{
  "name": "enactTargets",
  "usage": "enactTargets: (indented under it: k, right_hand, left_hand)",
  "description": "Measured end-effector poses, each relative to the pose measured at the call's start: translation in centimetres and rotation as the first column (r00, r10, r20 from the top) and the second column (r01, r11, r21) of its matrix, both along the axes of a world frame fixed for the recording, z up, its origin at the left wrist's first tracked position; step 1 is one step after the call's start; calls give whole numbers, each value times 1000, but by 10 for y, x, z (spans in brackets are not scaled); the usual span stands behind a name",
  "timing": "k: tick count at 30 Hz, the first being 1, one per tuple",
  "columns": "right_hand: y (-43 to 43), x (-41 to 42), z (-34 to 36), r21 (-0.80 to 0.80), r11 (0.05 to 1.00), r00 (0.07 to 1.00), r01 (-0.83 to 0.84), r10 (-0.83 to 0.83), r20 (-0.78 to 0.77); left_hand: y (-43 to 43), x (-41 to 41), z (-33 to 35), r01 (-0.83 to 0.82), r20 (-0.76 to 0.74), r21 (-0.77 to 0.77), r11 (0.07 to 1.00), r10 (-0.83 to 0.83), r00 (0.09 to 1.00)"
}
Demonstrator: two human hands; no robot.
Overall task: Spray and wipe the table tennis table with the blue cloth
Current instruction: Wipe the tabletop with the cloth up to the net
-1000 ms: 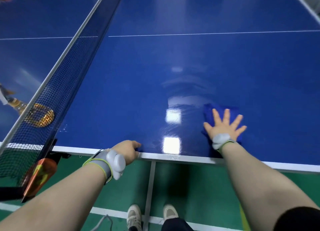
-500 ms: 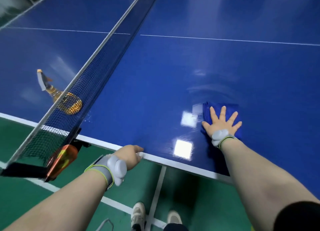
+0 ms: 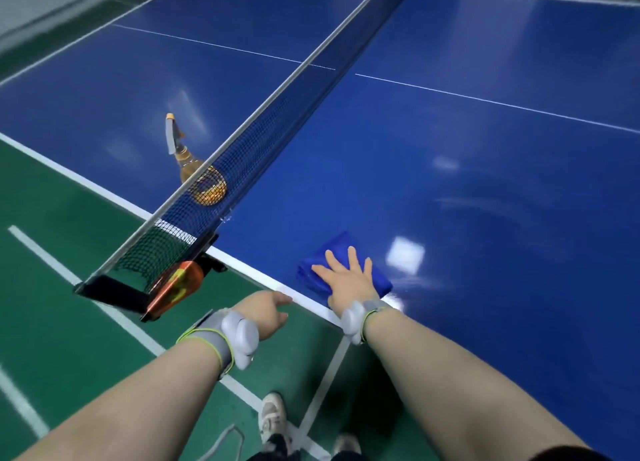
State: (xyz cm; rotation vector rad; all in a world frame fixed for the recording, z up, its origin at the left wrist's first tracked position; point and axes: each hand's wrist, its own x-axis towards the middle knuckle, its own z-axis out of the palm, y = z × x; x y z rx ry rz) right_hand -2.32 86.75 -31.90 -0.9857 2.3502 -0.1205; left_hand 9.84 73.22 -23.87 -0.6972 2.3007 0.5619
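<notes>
We are sliding the blue cloth (image 3: 332, 249) leftward from where it lay half a second ago. It is now sitting just beside the near white edge of the table tennis table (image 3: 450, 149) and closer to the net (image 3: 242, 155). Our right hand (image 3: 349, 280) is pressing on it with the fingers spread flat, gripping nothing. Our left hand (image 3: 266, 313) is staying at the table's edge, thumb touching the white border and fingers curled. We cannot tell whether they are hooking under the edge or holding nothing.

The spraying seems to be behind us for this patch. The spray bottle (image 3: 185, 164) is lying on its side on the far half, just beyond the net and well apart from both hands. Faint wet streaks (image 3: 460, 201) are showing on the surface to the right of the cloth, so we judge that the near stretch of this half is being wiped now. We are seeing no such streaks further back on this half or across the net, so most of the table probably remains to be done.
</notes>
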Motion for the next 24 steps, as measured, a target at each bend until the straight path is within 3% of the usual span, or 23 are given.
enactTargets:
  k: [7,10,12,15,17,19,20,22,24]
  right_hand:
    - [-58,28,16,-20,998,988,-67,69,138]
    - [-87,33,29,-200,974,968,109,-58,245]
    - [-105,29,44,-308,892,904,330,-206,374]
    - [-127,14,57,-321,657,675,682,-397,622]
    - [-137,3,55,-226,379,379,898,-402,834]
    - [-147,-2,52,-31,120,64,992,-281,958]
    - [-152,-4,47,11,58,5,998,-278,960]
    - [-157,-7,42,29,117,30,993,-468,883]
    - [-161,-10,37,11,318,218,948,-674,706]
  left_hand:
    - [-40,13,13,-45,-38,32,998,46,998]
    - [-64,20,18,-66,-55,35,997,68,996]
    - [-82,22,23,-68,-69,38,997,70,995]
    - [-109,25,37,-47,-120,33,998,50,992]
    - [-123,24,46,-29,-160,30,999,34,987]
    - [-139,22,55,-11,-192,48,999,21,981]
    - [-147,22,58,-9,-204,66,998,23,979]
    - [-166,21,66,3,-223,71,997,13,975]
    - [-184,20,75,11,-260,88,996,12,966]
